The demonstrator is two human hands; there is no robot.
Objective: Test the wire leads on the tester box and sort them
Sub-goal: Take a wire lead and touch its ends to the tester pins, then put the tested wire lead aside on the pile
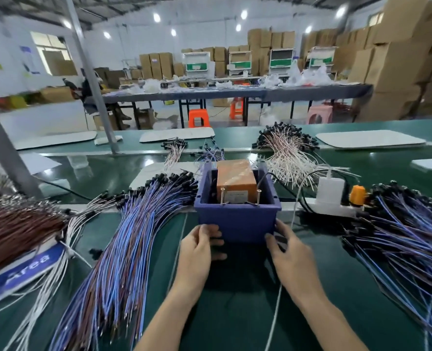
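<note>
The blue tester box [237,221] sits mid-bench on the green mat [235,312], with an orange unit [236,181] inside. I have my left hand [199,247] and right hand [289,252] gripping its lower front corners, fingers curled against the plastic. Blue-purple wire leads [133,236] fan out on both sides, and a white power strip [331,209] lies just to the right.

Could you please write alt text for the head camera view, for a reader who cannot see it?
A person's left hand and right hand grip the near lower corners of a blue tester box on a green bench. An orange block with two metal posts sits inside, and bundles of blue-purple wire leads fan out on both sides.
</note>
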